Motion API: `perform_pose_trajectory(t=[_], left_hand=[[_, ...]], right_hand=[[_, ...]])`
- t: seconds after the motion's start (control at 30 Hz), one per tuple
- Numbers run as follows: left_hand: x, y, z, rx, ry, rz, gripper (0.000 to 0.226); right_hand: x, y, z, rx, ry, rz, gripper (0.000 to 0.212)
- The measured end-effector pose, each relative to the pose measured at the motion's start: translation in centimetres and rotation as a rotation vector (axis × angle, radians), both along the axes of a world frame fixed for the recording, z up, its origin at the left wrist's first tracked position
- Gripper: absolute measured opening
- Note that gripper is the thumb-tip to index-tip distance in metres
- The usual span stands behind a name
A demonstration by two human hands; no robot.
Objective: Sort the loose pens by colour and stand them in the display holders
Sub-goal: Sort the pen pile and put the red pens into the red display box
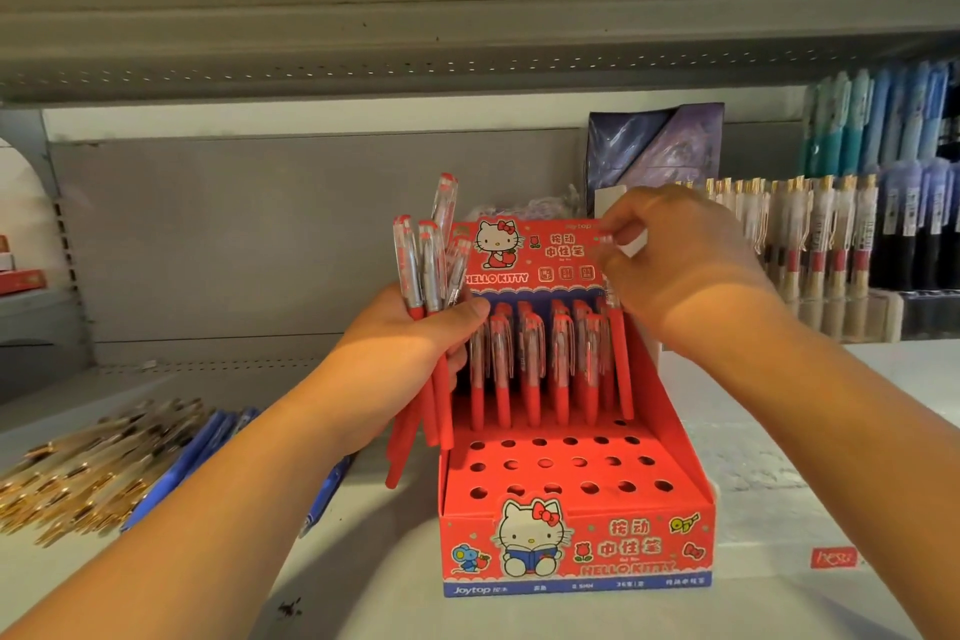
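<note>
A red Hello Kitty display holder (576,535) stands on the shelf in front of me. Several red pens (530,369) stand in its back rows; the front rows of holes are bare. My left hand (410,348) grips a bunch of red pens (426,270) upright just left of the holder. My right hand (680,265) is at the holder's upper right and pinches the top of one red pen (621,364), whose tip is down at a hole at the right end of the filled rows.
Loose gold-clipped pens (88,473) and blue pens (208,452) lie in a heap on the shelf at the left. Filled pen displays (831,234) stand at the back right. A purple packet (654,151) leans behind the holder. The upper shelf hangs close overhead.
</note>
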State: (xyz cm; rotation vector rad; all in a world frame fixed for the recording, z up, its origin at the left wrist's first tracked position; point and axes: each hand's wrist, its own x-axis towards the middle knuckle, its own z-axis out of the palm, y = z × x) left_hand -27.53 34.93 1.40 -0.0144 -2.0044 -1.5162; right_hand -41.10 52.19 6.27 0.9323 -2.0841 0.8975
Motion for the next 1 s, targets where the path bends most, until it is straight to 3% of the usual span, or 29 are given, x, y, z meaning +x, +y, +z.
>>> perform_pose_trajectory(t=[0.5,0.63,0.7,1.0], left_hand=[[0.0,0.7,0.1,0.026,0.01,0.048,0.026],[0.1,0.8,0.3,0.028,0.008,0.052,0.026],[0.2,0.9,0.3,0.034,0.007,0.046,0.026],[0.4,1.6,0.5,0.039,0.036,0.018,0.03]], right_hand=[[1.4,0.6,0.2,0.079,-0.132,-0.013,0.013],[1.6,0.4,0.2,0.243,-0.182,-0.072,0.006],[1.7,0.3,0.2,0.339,-0.169,-0.124,0.013],[2.5,0.4,0.0,0.534,-0.193,-0.242,0.013]])
